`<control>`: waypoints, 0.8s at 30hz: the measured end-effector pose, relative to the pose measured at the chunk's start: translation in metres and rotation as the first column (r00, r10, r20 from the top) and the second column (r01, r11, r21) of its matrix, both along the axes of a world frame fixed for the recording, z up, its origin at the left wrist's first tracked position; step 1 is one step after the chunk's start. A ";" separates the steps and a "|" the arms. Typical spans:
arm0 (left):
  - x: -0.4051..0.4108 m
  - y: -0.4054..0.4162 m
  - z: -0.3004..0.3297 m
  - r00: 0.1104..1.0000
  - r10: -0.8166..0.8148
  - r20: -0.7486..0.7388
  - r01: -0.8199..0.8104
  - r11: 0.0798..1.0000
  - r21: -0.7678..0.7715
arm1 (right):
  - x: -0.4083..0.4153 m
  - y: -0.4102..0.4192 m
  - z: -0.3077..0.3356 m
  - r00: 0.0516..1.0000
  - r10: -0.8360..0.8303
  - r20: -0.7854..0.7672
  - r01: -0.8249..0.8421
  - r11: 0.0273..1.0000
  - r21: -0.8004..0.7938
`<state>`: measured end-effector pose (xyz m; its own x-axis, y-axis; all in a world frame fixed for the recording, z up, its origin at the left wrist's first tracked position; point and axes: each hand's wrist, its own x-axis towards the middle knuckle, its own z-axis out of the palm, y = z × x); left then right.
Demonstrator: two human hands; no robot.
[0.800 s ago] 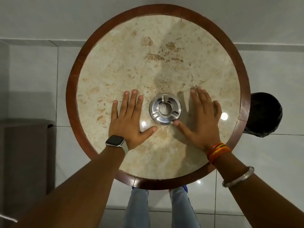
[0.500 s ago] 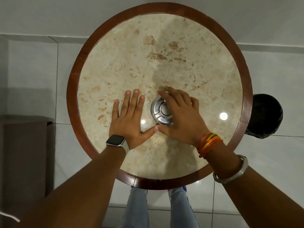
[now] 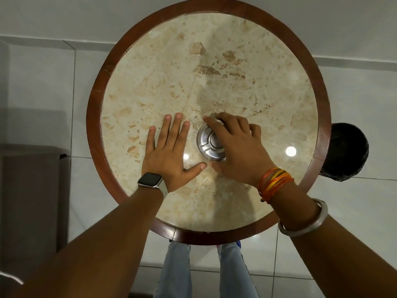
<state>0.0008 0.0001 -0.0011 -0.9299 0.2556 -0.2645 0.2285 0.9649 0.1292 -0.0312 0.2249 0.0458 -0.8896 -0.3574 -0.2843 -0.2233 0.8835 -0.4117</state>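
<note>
A round steel ashtray [image 3: 207, 143] sits near the middle of a round marble table with a brown wooden rim [image 3: 96, 104]. My right hand [image 3: 236, 147] lies over the ashtray's right half, fingers curled round its far edge and thumb at its near edge, gripping it. My left hand [image 3: 167, 151] rests flat on the marble just left of the ashtray, fingers spread, thumb tip close to my right thumb. A smartwatch is on the left wrist; thread bands and a metal bangle are on the right arm.
A black bin [image 3: 345, 151] stands on the tiled floor right of the table. A dark grey box-like unit [image 3: 32, 201] stands at the left. My legs in light jeans [image 3: 176, 272] are below the table's near edge. A white wall runs behind.
My right hand moved left from lying flat on the marble beside the ashtray and closed over it. My left hand stayed in place.
</note>
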 end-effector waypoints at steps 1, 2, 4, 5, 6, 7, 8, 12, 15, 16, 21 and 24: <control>0.000 0.000 0.000 1.000 0.000 -0.003 0.000 1.000 -0.001 | 0.001 0.000 0.000 1.000 -0.006 -0.014 0.006 1.000 -0.006; 0.000 0.000 0.000 1.000 0.000 -0.004 0.000 1.000 0.000 | 0.001 0.000 0.000 1.000 -0.011 -0.030 0.010 1.000 -0.009; 0.000 0.000 -0.001 1.000 0.000 -0.003 0.000 1.000 0.000 | 0.002 0.001 0.001 0.998 -0.013 -0.055 0.012 1.000 -0.010; 0.000 0.000 -0.001 1.000 0.000 -0.003 0.000 1.000 -0.003 | 0.003 0.001 0.002 0.997 -0.013 -0.070 0.013 1.000 -0.012; 0.000 -0.001 -0.001 1.000 0.000 -0.001 0.000 1.000 -0.007 | 0.003 0.002 0.003 0.996 -0.015 -0.088 0.013 1.000 -0.023; 0.000 -0.001 -0.001 1.000 0.001 -0.001 -0.001 1.000 -0.010 | 0.004 0.002 0.005 0.994 -0.023 -0.109 0.018 0.999 -0.044; 0.000 -0.001 0.000 1.000 0.000 0.000 0.000 1.000 -0.012 | 0.005 0.003 0.008 0.991 -0.038 -0.129 0.028 0.996 -0.080; -0.001 0.000 0.000 1.000 -0.004 0.013 0.004 1.000 -0.013 | 0.000 0.008 0.021 0.969 -0.207 -0.131 0.153 0.929 -0.336; -0.001 -0.001 -0.001 1.000 -0.001 0.008 0.001 1.000 -0.001 | -0.010 0.014 0.024 0.920 -0.388 -0.059 0.291 0.774 -0.562; 0.000 -0.001 -0.002 1.000 0.001 0.005 -0.001 1.000 0.007 | -0.014 0.017 0.024 0.901 -0.432 -0.031 0.327 0.724 -0.607; 0.001 -0.002 -0.003 1.000 -0.004 -0.009 0.004 1.000 0.016 | -0.045 0.021 0.020 0.866 -0.500 0.033 0.375 0.604 -0.703; 0.000 -0.002 -0.004 1.000 -0.004 -0.010 0.004 1.000 0.013 | -0.063 0.019 0.008 0.892 -0.452 0.015 0.344 0.658 -0.670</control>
<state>0.0011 -0.0018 -0.0047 -0.9314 0.2630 -0.2516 0.2339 0.9622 0.1398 -0.0942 0.2441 0.0536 -0.9999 -0.0047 0.0150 -0.0156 0.4342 -0.9007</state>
